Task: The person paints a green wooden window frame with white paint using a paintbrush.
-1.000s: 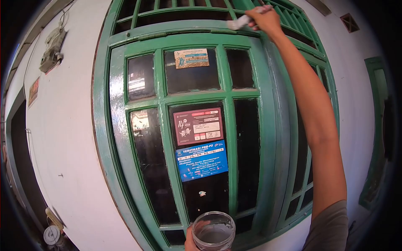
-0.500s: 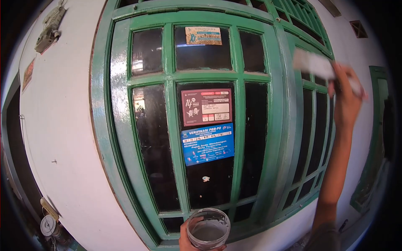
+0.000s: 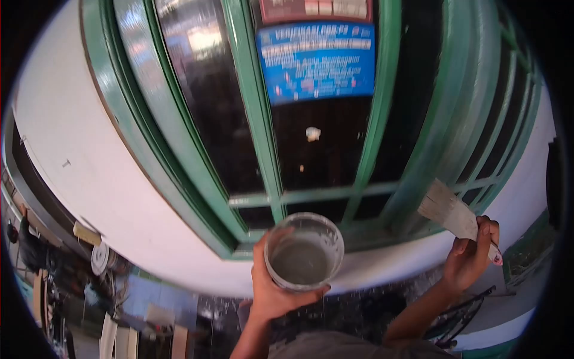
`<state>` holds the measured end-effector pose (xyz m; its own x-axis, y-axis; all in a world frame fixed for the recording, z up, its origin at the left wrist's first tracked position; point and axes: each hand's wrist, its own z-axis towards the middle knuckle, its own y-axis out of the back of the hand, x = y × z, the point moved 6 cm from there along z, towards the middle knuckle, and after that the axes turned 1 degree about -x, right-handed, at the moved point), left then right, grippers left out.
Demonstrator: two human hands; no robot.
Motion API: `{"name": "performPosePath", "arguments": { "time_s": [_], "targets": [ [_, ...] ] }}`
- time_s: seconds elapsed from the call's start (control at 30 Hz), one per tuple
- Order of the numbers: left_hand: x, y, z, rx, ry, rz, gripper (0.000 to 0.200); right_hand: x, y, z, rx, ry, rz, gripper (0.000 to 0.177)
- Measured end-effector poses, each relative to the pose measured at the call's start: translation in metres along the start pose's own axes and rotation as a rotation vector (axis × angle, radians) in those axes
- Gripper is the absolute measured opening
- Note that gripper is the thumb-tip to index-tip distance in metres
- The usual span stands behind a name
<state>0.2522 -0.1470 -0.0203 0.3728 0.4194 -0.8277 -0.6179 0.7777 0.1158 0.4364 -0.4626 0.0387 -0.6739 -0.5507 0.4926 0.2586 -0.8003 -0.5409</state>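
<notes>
A wide paintbrush (image 3: 453,216) is held in the air at the lower right, its bristles pointing up and to the left, in front of the lower part of a green window frame (image 3: 245,90). It cannot be told whether the bristles touch the frame. The person's right hand (image 3: 471,260) grips the brush by its handle, fingers curled around it, with the reddish handle end sticking out beyond the palm.

Near it, and clearly apart from the brush, a clear round container (image 3: 332,238) is held with its mouth facing up. Grey paint (image 3: 299,261) lies inside, and smears coat the inner wall. The person's left hand (image 3: 272,293) wraps around the container's left and lower side, thumb and fingers apart on either side of it.

Behind the container, dark glass carries a blurred blue sticker (image 3: 317,63), the lower edge of a dark red sticker (image 3: 314,9) above it, and a small pale scrap (image 3: 313,134) below. White wall (image 3: 66,137) flanks the frame; dark floor tiles (image 3: 341,317) show underneath.
</notes>
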Motion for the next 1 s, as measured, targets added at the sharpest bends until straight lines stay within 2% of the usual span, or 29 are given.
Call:
{"name": "performPosePath", "arguments": {
  "time_s": [0.1, 0.33, 0.4, 0.53, 0.63, 0.7, 0.77, 0.8, 0.93, 1.0],
  "targets": [
    [0.006, 0.0, -0.001, 0.01, 0.021, 0.02, 0.118, -0.017, 0.003, -0.016, 0.009, -0.114, 0.007, 0.018],
    [0.022, -0.002, 0.003, 0.072, 0.053, -0.079, 0.12, -0.032, -0.008, -0.038, 0.114, -0.17, 0.088, 0.015],
    [0.018, 0.001, 0.008, 0.081, -0.007, -0.039, 0.121, -0.033, -0.022, -0.045, 0.094, -0.163, 0.065, 0.017],
    [0.028, 0.02, 0.021, 0.153, -0.109, -0.015, 0.12, -0.031, -0.067, -0.054, 0.231, -0.186, 0.068, 0.018],
    [0.038, 0.038, 0.022, 0.183, -0.228, 0.028, 0.116, -0.024, -0.111, -0.063, 0.432, -0.217, -0.079, 0.017],
    [0.042, 0.051, 0.019, 0.162, -0.21, -0.012, 0.11, -0.019, -0.136, -0.072, 0.495, -0.189, -0.214, 0.011],
    [0.034, 0.065, 0.023, 0.156, -0.284, 0.007, 0.109, -0.005, -0.17, -0.082, 0.524, -0.303, -0.3, 0.007],
    [0.03, 0.072, 0.023, 0.17, -0.287, 0.042, 0.108, 0.002, -0.181, -0.088, 0.457, -0.408, -0.39, 0.006],
    [0.002, 0.099, 0.029, 0.228, -0.323, 0.046, 0.106, 0.03, -0.22, -0.103, 0.433, -0.487, -0.51, 0.01],
    [-0.014, 0.108, 0.031, 0.257, -0.313, 0.063, 0.105, 0.042, -0.236, -0.107, 0.463, -0.458, -0.596, 0.012]
  ]
}}
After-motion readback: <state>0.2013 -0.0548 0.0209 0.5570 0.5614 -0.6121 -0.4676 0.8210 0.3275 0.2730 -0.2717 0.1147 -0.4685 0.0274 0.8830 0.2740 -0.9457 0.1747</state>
